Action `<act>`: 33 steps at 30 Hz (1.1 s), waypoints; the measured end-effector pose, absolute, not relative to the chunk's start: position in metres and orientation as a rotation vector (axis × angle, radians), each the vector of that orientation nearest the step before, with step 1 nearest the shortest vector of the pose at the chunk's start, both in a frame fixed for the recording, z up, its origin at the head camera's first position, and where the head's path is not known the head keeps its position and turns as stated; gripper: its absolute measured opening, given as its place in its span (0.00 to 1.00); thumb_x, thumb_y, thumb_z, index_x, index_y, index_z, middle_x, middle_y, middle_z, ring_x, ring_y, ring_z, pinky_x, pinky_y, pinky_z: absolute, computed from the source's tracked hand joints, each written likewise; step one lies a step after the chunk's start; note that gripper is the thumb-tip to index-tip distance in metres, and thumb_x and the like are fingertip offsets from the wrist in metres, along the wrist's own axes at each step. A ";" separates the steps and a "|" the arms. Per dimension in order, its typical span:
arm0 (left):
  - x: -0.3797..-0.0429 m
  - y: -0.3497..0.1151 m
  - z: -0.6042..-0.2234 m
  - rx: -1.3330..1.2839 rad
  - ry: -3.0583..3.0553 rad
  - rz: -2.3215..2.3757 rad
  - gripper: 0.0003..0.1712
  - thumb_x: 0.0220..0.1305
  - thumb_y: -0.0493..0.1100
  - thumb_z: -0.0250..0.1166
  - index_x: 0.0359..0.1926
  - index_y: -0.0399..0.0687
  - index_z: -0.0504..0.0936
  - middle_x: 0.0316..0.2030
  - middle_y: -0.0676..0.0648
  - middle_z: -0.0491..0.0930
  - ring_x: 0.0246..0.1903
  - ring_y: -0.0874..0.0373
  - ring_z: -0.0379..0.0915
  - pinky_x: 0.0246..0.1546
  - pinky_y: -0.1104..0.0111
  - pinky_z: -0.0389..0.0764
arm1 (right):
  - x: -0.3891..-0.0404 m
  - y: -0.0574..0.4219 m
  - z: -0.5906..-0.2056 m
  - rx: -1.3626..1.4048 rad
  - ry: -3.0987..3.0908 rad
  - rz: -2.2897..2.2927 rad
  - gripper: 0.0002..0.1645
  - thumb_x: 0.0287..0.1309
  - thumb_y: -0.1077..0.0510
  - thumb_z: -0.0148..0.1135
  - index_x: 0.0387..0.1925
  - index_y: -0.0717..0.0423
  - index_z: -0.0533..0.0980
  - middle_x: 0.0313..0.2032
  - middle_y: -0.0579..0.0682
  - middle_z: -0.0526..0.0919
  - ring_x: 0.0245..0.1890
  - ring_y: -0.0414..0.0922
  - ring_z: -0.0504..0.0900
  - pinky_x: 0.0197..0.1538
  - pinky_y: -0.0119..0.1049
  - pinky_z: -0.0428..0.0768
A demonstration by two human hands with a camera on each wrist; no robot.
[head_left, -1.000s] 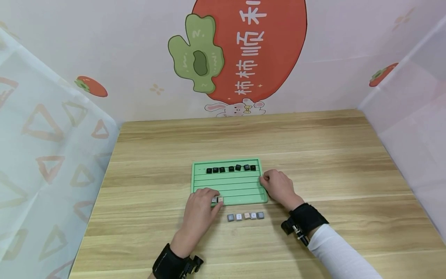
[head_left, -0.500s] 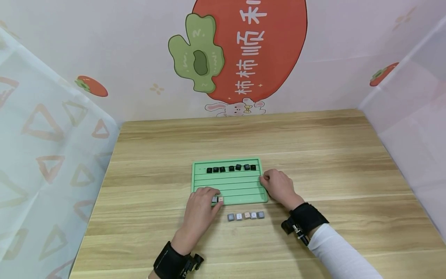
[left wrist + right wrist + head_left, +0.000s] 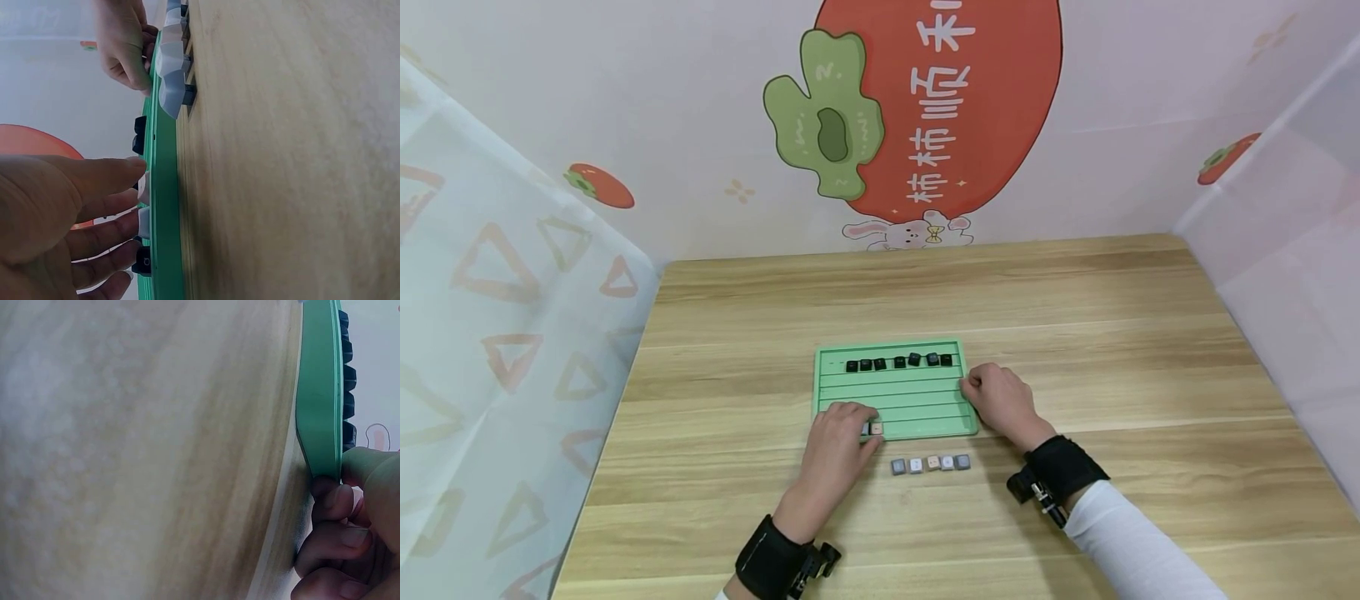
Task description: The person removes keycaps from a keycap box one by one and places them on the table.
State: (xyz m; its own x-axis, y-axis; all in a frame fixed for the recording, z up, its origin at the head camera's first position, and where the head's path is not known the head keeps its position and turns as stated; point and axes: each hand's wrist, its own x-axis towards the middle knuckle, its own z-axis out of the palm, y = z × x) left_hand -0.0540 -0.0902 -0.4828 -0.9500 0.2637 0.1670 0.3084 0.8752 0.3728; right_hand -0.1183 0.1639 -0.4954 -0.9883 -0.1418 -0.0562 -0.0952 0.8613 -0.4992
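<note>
A green ridged tray (image 3: 925, 423) lies on the table. My left hand (image 3: 835, 446) is over its front left corner, thumb and fingers around a short row of keycaps. In the left wrist view, the thumb tip is beside a pinkish keycap (image 3: 144, 189); the fingertips are at a white keycap (image 3: 144, 222) and a black keycap (image 3: 142, 261). From above, most of this row is hidden by the hand. My right hand (image 3: 1002, 402) grips the tray's right edge, thumb on top and fingers curled at its side (image 3: 334, 503).
Several black keycaps (image 3: 899, 362) stand in a row along the tray's back groove. In front of the tray, a loose row of grey, white and beige keycaps (image 3: 933, 462) sits on the wooden table (image 3: 1075, 317). Printed cloth walls (image 3: 700, 125) enclose the back and sides.
Both hands hold nearly the same places. My left hand has shifted very slightly right along the tray's front edge; the keycaps stay in their rows.
</note>
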 end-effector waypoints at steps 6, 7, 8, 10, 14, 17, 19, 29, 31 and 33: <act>-0.054 -0.090 -0.485 -0.461 -2.942 -0.607 0.17 0.46 0.46 0.72 0.40 0.48 0.84 0.40 0.49 0.83 0.44 0.53 0.75 0.43 0.59 0.73 | -0.119 0.164 -0.497 -0.185 2.942 -0.776 0.28 0.61 0.51 0.54 0.09 0.49 0.57 0.10 0.42 0.53 0.12 0.41 0.56 0.18 0.34 0.53; -0.054 -0.089 -0.485 -0.465 -2.939 -0.607 0.17 0.46 0.45 0.72 0.40 0.48 0.84 0.40 0.50 0.83 0.44 0.53 0.75 0.43 0.59 0.72 | -0.119 0.164 -0.498 -0.186 2.941 -0.774 0.28 0.61 0.50 0.54 0.09 0.49 0.57 0.10 0.42 0.53 0.12 0.41 0.56 0.18 0.34 0.53; -0.054 -0.089 -0.485 -0.469 -2.937 -0.605 0.17 0.46 0.45 0.73 0.40 0.48 0.84 0.40 0.50 0.83 0.44 0.53 0.75 0.43 0.59 0.72 | -0.119 0.164 -0.498 -0.183 2.940 -0.773 0.28 0.61 0.50 0.54 0.09 0.48 0.57 0.10 0.42 0.53 0.12 0.40 0.56 0.18 0.34 0.53; -0.054 -0.089 -0.485 -0.477 -2.933 -0.606 0.17 0.46 0.44 0.73 0.41 0.48 0.85 0.40 0.50 0.83 0.44 0.53 0.75 0.43 0.60 0.72 | -0.119 0.165 -0.498 -0.180 2.937 -0.768 0.27 0.61 0.50 0.54 0.09 0.48 0.57 0.10 0.42 0.53 0.12 0.40 0.56 0.18 0.34 0.53; -0.054 -0.087 -0.485 -0.482 -2.943 -0.604 0.17 0.46 0.43 0.72 0.41 0.49 0.85 0.40 0.50 0.83 0.43 0.54 0.75 0.43 0.60 0.71 | -0.119 0.165 -0.498 -0.179 2.937 -0.767 0.27 0.61 0.50 0.54 0.09 0.48 0.57 0.11 0.42 0.53 0.11 0.41 0.55 0.18 0.34 0.52; -0.054 -0.087 -0.485 -0.483 -2.957 -0.592 0.16 0.47 0.43 0.72 0.40 0.50 0.85 0.40 0.51 0.83 0.43 0.54 0.75 0.42 0.60 0.71 | -0.119 0.164 -0.498 -0.181 2.939 -0.766 0.27 0.61 0.50 0.54 0.10 0.49 0.57 0.11 0.42 0.53 0.11 0.41 0.55 0.18 0.34 0.52; -0.054 -0.087 -0.485 -0.486 -2.965 -0.580 0.15 0.47 0.43 0.72 0.40 0.50 0.85 0.40 0.51 0.83 0.43 0.54 0.75 0.42 0.60 0.71 | -0.119 0.164 -0.498 -0.177 2.937 -0.765 0.27 0.61 0.50 0.53 0.10 0.48 0.57 0.11 0.42 0.53 0.12 0.41 0.55 0.18 0.34 0.52; -0.055 -0.087 -0.484 -0.502 -2.978 -0.529 0.13 0.48 0.44 0.71 0.38 0.52 0.86 0.39 0.52 0.83 0.42 0.55 0.75 0.41 0.60 0.72 | -0.119 0.163 -0.496 -0.172 2.935 -0.763 0.27 0.61 0.51 0.54 0.09 0.49 0.57 0.10 0.42 0.53 0.12 0.41 0.56 0.18 0.34 0.53; -0.055 -0.087 -0.484 -0.499 -2.978 -0.539 0.12 0.49 0.44 0.71 0.38 0.52 0.86 0.39 0.52 0.83 0.42 0.54 0.75 0.41 0.60 0.72 | -0.119 0.163 -0.495 -0.177 2.937 -0.767 0.27 0.61 0.51 0.54 0.09 0.49 0.57 0.10 0.42 0.52 0.12 0.41 0.56 0.18 0.34 0.53; -0.055 -0.087 -0.483 -0.495 -2.979 -0.546 0.11 0.50 0.43 0.70 0.37 0.52 0.87 0.39 0.52 0.84 0.42 0.55 0.76 0.41 0.60 0.72 | -0.119 0.163 -0.495 -0.181 2.940 -0.767 0.27 0.61 0.52 0.54 0.09 0.49 0.57 0.10 0.42 0.52 0.12 0.41 0.56 0.18 0.34 0.53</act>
